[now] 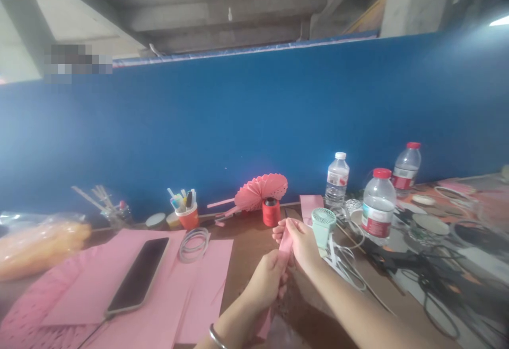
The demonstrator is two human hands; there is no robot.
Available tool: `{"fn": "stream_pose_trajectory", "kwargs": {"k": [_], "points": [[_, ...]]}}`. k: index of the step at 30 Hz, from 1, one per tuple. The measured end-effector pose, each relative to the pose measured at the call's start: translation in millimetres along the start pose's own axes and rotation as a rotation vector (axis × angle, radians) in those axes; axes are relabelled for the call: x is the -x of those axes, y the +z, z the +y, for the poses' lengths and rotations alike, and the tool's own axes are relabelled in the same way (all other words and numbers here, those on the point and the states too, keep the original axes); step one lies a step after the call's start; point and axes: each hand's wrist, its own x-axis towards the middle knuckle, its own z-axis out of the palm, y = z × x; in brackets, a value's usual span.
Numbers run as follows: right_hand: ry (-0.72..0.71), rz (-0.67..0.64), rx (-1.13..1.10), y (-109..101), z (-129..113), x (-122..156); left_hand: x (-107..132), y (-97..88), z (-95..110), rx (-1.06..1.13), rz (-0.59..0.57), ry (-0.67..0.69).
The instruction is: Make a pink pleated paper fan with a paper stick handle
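Observation:
Over the brown table, a narrow strip of folded pink paper (285, 248) runs between my two hands. My left hand (265, 280) is closed round its lower part, with a metal bangle on the wrist. Higher up, my right hand (301, 244) pinches the strip near its top end, thumb on the near face. More pink paper shows below my left hand, partly hidden by the forearm. Just beyond my hands stands a red can (271, 212) with a black top, and behind it a pleated pink paper fan (260, 191) leans with its punched edge up.
Left are pink sheets (217, 285), a phone (139, 275), a coiled cable (194, 245) and a pen cup (186, 216). Right stand a mint handheld fan (323, 226), a clear bottle (337, 182) and two red-capped bottles (379, 206), (407, 166) among tangled cords. A blue partition (238, 110) rises behind.

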Motion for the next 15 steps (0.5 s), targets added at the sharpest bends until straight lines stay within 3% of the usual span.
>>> {"fn": "stream_pose_trajectory", "kwargs": {"k": [6, 15], "points": [[0.048, 0.017, -0.059, 2.9, -4.7, 1.9, 1.5, -5.7, 1.6, 0.06, -0.097, -0.033], [0.099, -0.078, 0.003, -2.7, -3.2, -0.5, -9.5, -7.9, -11.6, 0.133, 0.01, 0.0]]}}
